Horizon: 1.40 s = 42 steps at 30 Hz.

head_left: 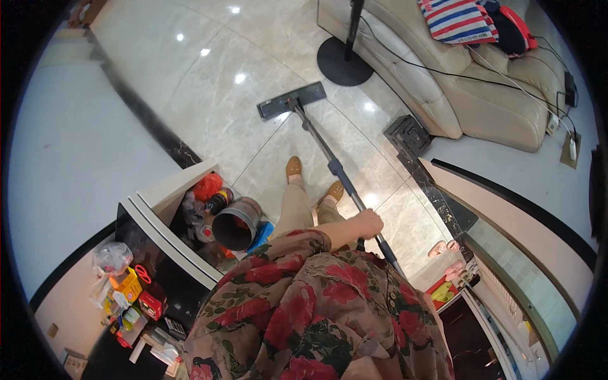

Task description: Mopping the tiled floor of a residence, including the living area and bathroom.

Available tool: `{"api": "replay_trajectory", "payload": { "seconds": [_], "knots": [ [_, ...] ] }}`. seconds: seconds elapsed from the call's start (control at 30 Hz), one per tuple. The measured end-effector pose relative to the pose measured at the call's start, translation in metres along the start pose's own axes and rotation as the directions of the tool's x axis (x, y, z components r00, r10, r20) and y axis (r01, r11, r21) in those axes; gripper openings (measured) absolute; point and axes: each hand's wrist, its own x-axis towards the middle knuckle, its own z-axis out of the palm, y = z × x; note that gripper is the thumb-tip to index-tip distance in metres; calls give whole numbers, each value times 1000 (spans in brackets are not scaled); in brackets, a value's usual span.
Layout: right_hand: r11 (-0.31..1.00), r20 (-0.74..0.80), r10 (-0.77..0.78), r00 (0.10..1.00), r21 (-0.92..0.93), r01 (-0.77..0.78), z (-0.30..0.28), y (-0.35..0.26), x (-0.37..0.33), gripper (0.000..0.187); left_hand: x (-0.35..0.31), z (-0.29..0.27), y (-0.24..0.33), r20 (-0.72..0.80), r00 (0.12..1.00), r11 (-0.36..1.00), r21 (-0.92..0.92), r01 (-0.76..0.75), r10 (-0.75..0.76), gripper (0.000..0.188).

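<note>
A shiny pale tiled floor [209,95] is seen across the upper left and middle of the frame. A big cream sofa [481,88] is found in the upper right, and a striped cushion [457,19] is laid on it. A white cabinet [171,215] is seen at the lower left, with a grey bucket [237,221] just beside it. A round black stand base [344,61] is set on the floor near the top middle, close to the sofa. A long mop [329,161] is stretched across the middle of the frame; its flat grey head [291,100] is laid on the floor above, near the stand base, and its pole is slanted down to the lower right. The pole is gripped by one hand [367,223] just right of the middle, with the fingers wrapped tight around it. Which hand it is cannot be told. Two brown shoes [294,167] are seen on the floor beside the pole.
</note>
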Motion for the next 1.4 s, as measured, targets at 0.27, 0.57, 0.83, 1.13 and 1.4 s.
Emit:
{"api": "replay_trajectory", "payload": {
  "seconds": [0.27,0.57,0.83,1.13,1.4],
  "knots": [
    [997,-95,-28,995,-76,21,-66,-193,84,40,-38,-66,-114,-234,957,976,92,198,-172,6],
    [993,-11,-121,993,-14,121,-47,-363,270,41,-136,-146,-309,-382,704,652,280,705,-598,12],
    [929,-40,-7,999,-371,-8,-33,-183,109,33,-77,20,-183,-566,813,974,-229,2,-134,11],
    [944,-44,144,989,-295,-150,-56,33,-89,35,-53,-5,-21,-364,916,924,-264,-276,170,9],
    [905,-23,-56,998,-424,41,-69,-323,180,40,-118,-50,-252,-516,781,930,-100,354,-353,5]
  ]
}}
